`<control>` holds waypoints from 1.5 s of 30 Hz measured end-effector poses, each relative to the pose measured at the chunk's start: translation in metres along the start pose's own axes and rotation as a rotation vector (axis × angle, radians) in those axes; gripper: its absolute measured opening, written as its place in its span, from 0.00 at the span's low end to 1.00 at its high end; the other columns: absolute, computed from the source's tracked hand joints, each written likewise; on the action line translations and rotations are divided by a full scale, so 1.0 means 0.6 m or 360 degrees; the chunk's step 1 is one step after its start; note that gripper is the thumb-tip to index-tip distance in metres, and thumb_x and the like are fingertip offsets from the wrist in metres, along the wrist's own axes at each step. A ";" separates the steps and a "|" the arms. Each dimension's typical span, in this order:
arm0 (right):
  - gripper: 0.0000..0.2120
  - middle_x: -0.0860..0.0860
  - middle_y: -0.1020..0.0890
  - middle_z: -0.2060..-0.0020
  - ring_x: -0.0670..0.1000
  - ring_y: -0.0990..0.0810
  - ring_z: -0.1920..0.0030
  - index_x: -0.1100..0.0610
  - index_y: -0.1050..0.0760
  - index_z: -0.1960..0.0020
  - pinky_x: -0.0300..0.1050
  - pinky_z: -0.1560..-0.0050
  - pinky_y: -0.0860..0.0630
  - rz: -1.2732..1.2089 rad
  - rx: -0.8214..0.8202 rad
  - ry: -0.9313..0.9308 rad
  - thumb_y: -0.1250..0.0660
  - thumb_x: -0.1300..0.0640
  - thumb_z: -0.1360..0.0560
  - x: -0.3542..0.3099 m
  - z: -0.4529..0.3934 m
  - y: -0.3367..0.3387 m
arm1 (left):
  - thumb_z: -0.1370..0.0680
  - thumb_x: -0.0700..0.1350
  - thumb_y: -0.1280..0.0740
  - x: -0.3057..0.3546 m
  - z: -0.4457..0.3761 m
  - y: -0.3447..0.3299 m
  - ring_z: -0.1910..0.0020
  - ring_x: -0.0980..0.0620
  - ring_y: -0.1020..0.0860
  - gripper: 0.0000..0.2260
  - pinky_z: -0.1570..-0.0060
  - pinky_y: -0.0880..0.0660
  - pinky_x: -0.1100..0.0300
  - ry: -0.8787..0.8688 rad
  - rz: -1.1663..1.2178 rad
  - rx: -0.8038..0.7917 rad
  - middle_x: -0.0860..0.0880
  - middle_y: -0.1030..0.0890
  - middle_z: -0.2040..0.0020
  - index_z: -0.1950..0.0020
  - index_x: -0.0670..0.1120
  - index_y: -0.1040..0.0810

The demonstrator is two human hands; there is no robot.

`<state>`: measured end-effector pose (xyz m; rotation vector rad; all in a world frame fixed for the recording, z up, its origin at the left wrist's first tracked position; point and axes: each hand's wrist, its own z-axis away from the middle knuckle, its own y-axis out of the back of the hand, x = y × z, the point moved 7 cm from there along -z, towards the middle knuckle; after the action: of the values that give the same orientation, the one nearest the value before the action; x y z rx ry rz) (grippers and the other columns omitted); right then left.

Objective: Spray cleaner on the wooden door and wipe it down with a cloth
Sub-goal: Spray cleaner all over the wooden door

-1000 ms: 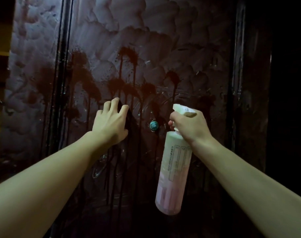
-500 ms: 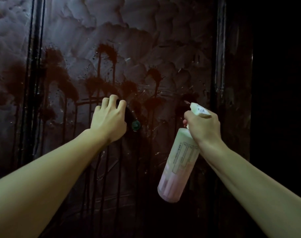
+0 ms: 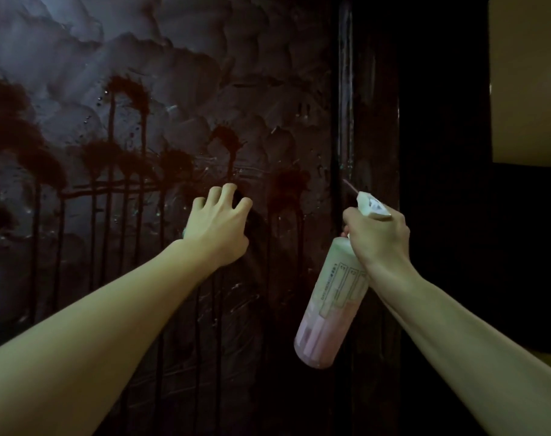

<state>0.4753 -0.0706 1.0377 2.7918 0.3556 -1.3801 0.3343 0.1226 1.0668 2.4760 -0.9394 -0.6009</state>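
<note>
Cleaner runs in wet streaks down the wooden door [image 3: 205, 89], slick under the left hand [image 3: 216, 226] pressing a barely visible dark cloth, while the right hand [image 3: 378, 237] grips the light plastic spray bottle [image 3: 327, 313] by its neck.

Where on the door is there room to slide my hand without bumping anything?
Free: the hazy door above the left hand, and the streaked stretch left of it. Crowded: the narrow strip between that hand and the spray bottle in the right hand.

Two bare forearms, left hand [image 3: 217, 222] and right hand [image 3: 376, 236], no sleeves, rings, or watch in view.
</note>
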 end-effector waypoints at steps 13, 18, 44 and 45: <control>0.06 0.53 0.17 0.64 0.54 0.17 0.62 0.55 0.24 0.63 0.52 0.58 0.19 0.0078 -0.0085 0.0014 0.33 0.53 0.32 0.031 -0.013 0.017 | 0.26 0.52 0.34 0.034 -0.006 -0.006 0.33 0.43 0.38 0.26 0.38 0.35 0.48 -0.0055 0.0020 0.0036 0.44 0.40 0.29 0.30 0.49 0.37; 0.04 0.53 0.16 0.66 0.54 0.17 0.61 0.57 0.22 0.62 0.52 0.58 0.20 -0.0062 -0.0331 0.0089 0.32 0.56 0.31 0.010 0.015 -0.046 | 0.26 0.51 0.35 -0.009 0.007 0.011 0.33 0.43 0.37 0.26 0.39 0.35 0.48 -0.0005 -0.0025 0.0085 0.44 0.38 0.30 0.30 0.48 0.36; 0.07 0.50 0.20 0.72 0.60 0.18 0.60 0.54 0.25 0.70 0.64 0.52 0.20 -0.0718 -0.0790 0.0522 0.36 0.50 0.40 -0.316 0.120 -0.327 | 0.28 0.52 0.32 -0.385 0.044 0.165 0.39 0.38 0.28 0.31 0.43 0.28 0.46 0.0777 0.0212 -0.0044 0.43 0.37 0.33 0.27 0.50 0.40; 0.07 0.50 0.21 0.73 0.59 0.19 0.62 0.53 0.24 0.70 0.64 0.53 0.21 -0.0743 -0.0804 0.0522 0.36 0.50 0.41 -0.327 0.129 -0.340 | 0.28 0.53 0.31 -0.404 0.044 0.176 0.39 0.37 0.28 0.32 0.42 0.28 0.46 0.0794 0.0215 -0.0034 0.42 0.36 0.33 0.27 0.50 0.40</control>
<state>0.2575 0.0808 1.1634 2.5668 1.2302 -0.7043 0.1023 0.2126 1.1593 2.3490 -0.8757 0.0560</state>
